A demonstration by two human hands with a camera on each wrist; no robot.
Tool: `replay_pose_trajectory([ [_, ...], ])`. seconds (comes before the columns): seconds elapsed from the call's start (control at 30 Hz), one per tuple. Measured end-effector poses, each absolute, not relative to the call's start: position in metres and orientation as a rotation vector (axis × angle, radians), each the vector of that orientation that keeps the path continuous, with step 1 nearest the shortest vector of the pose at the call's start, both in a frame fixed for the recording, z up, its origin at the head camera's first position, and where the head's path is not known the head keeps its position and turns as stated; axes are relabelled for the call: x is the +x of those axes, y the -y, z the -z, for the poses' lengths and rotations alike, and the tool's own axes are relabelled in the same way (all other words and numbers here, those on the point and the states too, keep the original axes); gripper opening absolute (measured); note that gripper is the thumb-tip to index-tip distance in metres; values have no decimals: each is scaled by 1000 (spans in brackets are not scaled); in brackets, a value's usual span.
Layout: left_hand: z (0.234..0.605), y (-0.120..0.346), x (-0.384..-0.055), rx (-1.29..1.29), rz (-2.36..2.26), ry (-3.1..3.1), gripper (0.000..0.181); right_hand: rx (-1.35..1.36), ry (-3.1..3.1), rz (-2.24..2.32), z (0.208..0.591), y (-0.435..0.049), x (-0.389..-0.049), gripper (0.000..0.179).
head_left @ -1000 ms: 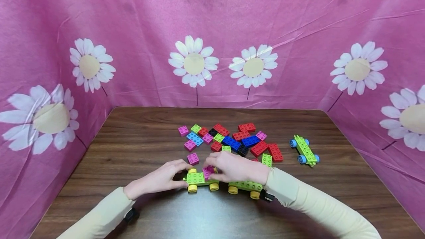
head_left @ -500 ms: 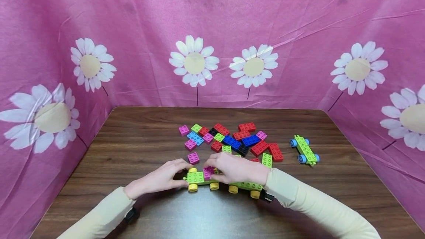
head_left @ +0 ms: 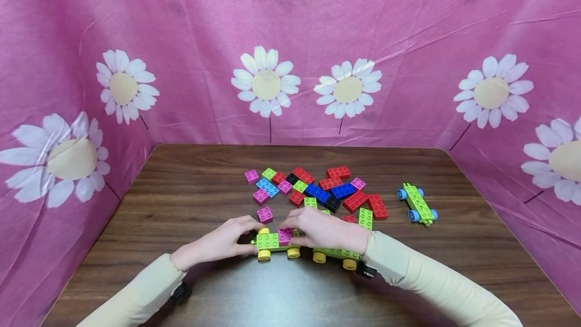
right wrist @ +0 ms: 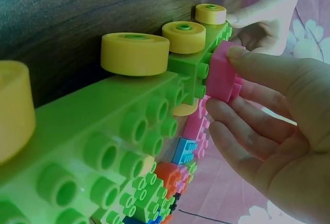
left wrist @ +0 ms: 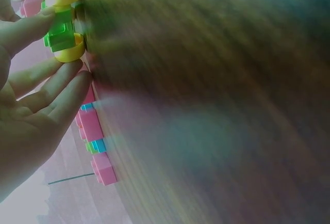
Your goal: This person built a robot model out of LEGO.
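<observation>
A lime-green wheeled toy car base [head_left: 268,240] with yellow wheels stands near the table's middle. My left hand [head_left: 227,240] holds its left end between thumb and fingers, by the wheels, as the left wrist view of the car base [left wrist: 62,30] shows. With thumb and fingertips my right hand [head_left: 324,228] pinches a pink brick [right wrist: 221,72] at the base's right part, on its studs. Just right of it stands a second green car base [head_left: 336,253] with yellow wheels, partly hidden under my right hand and wrist. In the right wrist view this second base [right wrist: 93,115] fills the foreground.
Behind my hands lie several loose bricks, among them a light-blue brick [head_left: 267,187], a dark-blue brick [head_left: 316,193] and a red brick [head_left: 378,206]. A single pink brick [head_left: 265,214] sits near my left fingers. A green base with blue wheels [head_left: 418,204] stands at the right.
The head view has tilted very slightly. Both hands, the car bases and the pinched pink brick stay practically in place.
</observation>
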State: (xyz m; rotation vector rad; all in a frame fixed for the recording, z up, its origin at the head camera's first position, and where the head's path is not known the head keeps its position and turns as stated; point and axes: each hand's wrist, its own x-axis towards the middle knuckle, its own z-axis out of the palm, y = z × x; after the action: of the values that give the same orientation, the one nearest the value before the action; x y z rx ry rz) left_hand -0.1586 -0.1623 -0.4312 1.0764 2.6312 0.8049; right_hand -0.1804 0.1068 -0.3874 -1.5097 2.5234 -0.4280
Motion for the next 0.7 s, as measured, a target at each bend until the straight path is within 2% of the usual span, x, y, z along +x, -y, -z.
replay_pose_trajectory([
  [0.7, 431, 162, -160, 1087, -803, -2633, 45, -1442, -2586, 475, 391, -105, -178, 29],
])
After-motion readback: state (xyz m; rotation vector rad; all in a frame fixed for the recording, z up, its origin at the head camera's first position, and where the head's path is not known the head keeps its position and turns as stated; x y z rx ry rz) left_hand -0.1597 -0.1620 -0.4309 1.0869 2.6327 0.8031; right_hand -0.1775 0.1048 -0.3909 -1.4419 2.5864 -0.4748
